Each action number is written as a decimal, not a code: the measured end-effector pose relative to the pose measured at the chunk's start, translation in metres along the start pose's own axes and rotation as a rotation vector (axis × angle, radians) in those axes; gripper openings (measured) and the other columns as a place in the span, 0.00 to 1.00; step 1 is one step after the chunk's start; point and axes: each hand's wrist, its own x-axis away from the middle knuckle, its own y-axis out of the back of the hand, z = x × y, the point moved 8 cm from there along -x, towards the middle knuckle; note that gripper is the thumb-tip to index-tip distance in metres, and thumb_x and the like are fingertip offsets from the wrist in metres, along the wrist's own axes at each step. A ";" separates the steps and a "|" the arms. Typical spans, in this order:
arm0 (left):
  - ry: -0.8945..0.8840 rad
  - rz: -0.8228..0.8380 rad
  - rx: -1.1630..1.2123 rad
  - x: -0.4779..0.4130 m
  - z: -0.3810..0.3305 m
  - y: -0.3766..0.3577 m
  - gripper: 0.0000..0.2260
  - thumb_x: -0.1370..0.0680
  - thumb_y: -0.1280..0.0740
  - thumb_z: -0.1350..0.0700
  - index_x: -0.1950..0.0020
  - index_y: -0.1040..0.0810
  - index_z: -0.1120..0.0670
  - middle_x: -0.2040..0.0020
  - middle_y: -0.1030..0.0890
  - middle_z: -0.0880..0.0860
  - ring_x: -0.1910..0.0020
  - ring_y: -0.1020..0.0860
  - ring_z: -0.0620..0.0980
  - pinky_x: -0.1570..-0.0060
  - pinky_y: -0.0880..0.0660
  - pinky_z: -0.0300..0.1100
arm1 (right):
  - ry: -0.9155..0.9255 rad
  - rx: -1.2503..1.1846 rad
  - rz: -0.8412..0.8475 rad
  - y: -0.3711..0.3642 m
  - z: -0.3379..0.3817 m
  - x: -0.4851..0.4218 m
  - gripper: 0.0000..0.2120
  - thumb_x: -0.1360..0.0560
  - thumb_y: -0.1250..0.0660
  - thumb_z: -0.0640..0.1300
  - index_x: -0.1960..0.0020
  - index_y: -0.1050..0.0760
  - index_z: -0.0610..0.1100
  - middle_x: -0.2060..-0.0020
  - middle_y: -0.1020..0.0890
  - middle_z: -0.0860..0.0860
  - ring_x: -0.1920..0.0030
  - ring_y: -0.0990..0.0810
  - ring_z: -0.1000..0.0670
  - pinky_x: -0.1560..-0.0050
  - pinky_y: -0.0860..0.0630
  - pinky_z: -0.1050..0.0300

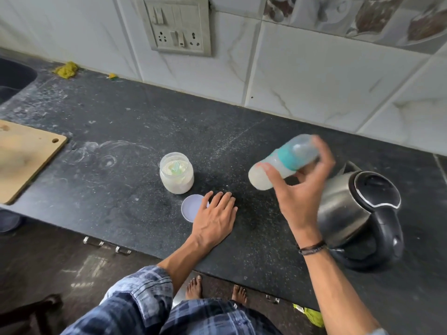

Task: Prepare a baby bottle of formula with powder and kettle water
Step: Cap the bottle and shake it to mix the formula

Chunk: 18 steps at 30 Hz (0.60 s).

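Note:
My right hand (300, 189) grips a baby bottle (281, 163) with a teal collar and clear cap, held tilted nearly sideways above the counter; it is motion-blurred and holds milky liquid. My left hand (214, 220) lies flat on the dark counter (121, 122), fingers apart, touching nothing but the surface beside a pale round lid (191, 209). An open clear jar of white powder (176, 174) with a greenish scoop inside stands just behind the lid. A steel kettle (358, 213) with black lid and handle stands at the right, partly behind my right wrist.
A wooden cutting board (24, 158) lies at the left edge, a dark sink (12, 78) at far left. A yellow cloth (65, 70) sits by the tiled wall, under a socket panel (176, 27). The counter's front edge runs below my forearms.

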 end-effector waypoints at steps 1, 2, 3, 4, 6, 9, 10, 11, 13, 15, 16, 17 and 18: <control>-0.002 -0.004 0.000 -0.001 0.000 0.000 0.16 0.15 0.40 0.50 0.36 0.17 0.56 0.35 0.17 0.53 0.37 0.20 0.55 0.29 0.34 0.55 | 0.045 -0.040 -0.058 0.006 0.007 0.000 0.43 0.30 0.18 0.36 0.26 0.42 0.49 0.30 0.33 0.54 0.34 0.23 0.55 0.38 0.18 0.43; 0.004 -0.002 -0.001 -0.001 0.001 0.000 0.16 0.15 0.40 0.50 0.36 0.17 0.56 0.35 0.18 0.53 0.37 0.20 0.55 0.29 0.33 0.55 | 0.082 -0.080 -0.115 0.011 0.012 -0.001 0.44 0.30 0.19 0.33 0.26 0.45 0.44 0.29 0.35 0.51 0.32 0.24 0.55 0.37 0.19 0.44; 0.011 0.006 -0.002 -0.002 0.002 0.000 0.16 0.15 0.40 0.50 0.36 0.17 0.56 0.35 0.18 0.53 0.37 0.20 0.55 0.29 0.33 0.55 | 0.090 -0.084 -0.136 0.013 0.010 -0.003 0.45 0.30 0.20 0.31 0.27 0.48 0.41 0.29 0.37 0.49 0.31 0.24 0.53 0.37 0.19 0.43; 0.013 0.016 0.000 -0.002 0.002 0.000 0.16 0.14 0.40 0.50 0.36 0.18 0.56 0.35 0.18 0.53 0.37 0.20 0.55 0.29 0.32 0.55 | 0.068 -0.071 -0.115 0.010 0.007 -0.007 0.45 0.30 0.20 0.31 0.26 0.47 0.43 0.29 0.35 0.50 0.32 0.23 0.52 0.38 0.18 0.40; 0.008 0.025 0.003 -0.001 0.002 0.001 0.16 0.14 0.40 0.50 0.36 0.18 0.56 0.35 0.18 0.53 0.37 0.20 0.55 0.29 0.33 0.55 | -0.036 0.002 0.032 -0.004 -0.011 -0.010 0.45 0.30 0.18 0.37 0.25 0.42 0.54 0.32 0.27 0.62 0.38 0.19 0.53 0.42 0.18 0.36; -0.006 0.015 0.001 -0.002 0.000 0.000 0.16 0.15 0.40 0.50 0.36 0.17 0.56 0.35 0.18 0.53 0.36 0.20 0.55 0.29 0.33 0.55 | -0.027 -0.018 0.010 0.001 -0.007 -0.003 0.43 0.29 0.18 0.37 0.26 0.41 0.54 0.30 0.30 0.63 0.34 0.21 0.50 0.39 0.19 0.37; 0.001 0.016 -0.002 -0.001 0.001 0.000 0.16 0.15 0.39 0.50 0.36 0.17 0.56 0.35 0.18 0.53 0.37 0.20 0.55 0.29 0.33 0.55 | -0.001 -0.083 -0.053 0.006 -0.004 -0.002 0.43 0.29 0.20 0.35 0.25 0.43 0.51 0.27 0.33 0.56 0.31 0.23 0.46 0.37 0.19 0.38; 0.007 0.018 -0.004 -0.002 0.002 0.000 0.15 0.14 0.39 0.50 0.36 0.18 0.56 0.35 0.18 0.53 0.37 0.20 0.55 0.29 0.33 0.55 | 0.000 -0.110 -0.085 0.009 -0.006 -0.002 0.43 0.28 0.20 0.34 0.25 0.45 0.49 0.26 0.35 0.51 0.30 0.24 0.43 0.36 0.20 0.39; 0.007 0.019 -0.003 -0.001 0.003 0.001 0.15 0.15 0.39 0.50 0.37 0.18 0.56 0.35 0.18 0.53 0.37 0.20 0.55 0.29 0.33 0.55 | -0.044 -0.060 -0.010 -0.001 -0.011 -0.005 0.44 0.28 0.19 0.38 0.25 0.44 0.53 0.28 0.32 0.57 0.33 0.22 0.46 0.39 0.18 0.37; -0.003 0.003 0.005 0.000 0.001 0.002 0.15 0.15 0.39 0.50 0.37 0.17 0.56 0.36 0.18 0.53 0.37 0.20 0.55 0.29 0.33 0.55 | -0.092 0.012 0.061 -0.004 -0.017 -0.002 0.43 0.30 0.18 0.43 0.25 0.40 0.55 0.33 0.27 0.63 0.38 0.19 0.51 0.42 0.18 0.36; -0.009 -0.003 0.008 0.000 -0.001 0.002 0.15 0.15 0.38 0.50 0.37 0.17 0.56 0.36 0.18 0.53 0.37 0.20 0.55 0.29 0.33 0.55 | -0.081 -0.024 0.031 0.000 -0.010 0.000 0.43 0.30 0.18 0.43 0.25 0.41 0.53 0.31 0.27 0.58 0.37 0.19 0.50 0.42 0.18 0.37; -0.010 -0.009 0.009 -0.001 -0.001 0.002 0.14 0.15 0.38 0.50 0.37 0.17 0.56 0.36 0.18 0.53 0.38 0.20 0.55 0.29 0.33 0.55 | -0.044 -0.086 -0.032 0.005 -0.002 0.000 0.44 0.29 0.18 0.40 0.24 0.44 0.50 0.28 0.30 0.52 0.34 0.20 0.48 0.40 0.18 0.38; -0.001 -0.005 0.008 -0.002 0.000 0.001 0.14 0.15 0.38 0.50 0.37 0.18 0.56 0.36 0.18 0.53 0.38 0.20 0.55 0.29 0.33 0.55 | -0.007 -0.134 -0.089 0.010 0.002 -0.001 0.44 0.28 0.20 0.37 0.25 0.47 0.47 0.27 0.33 0.47 0.32 0.22 0.46 0.39 0.18 0.40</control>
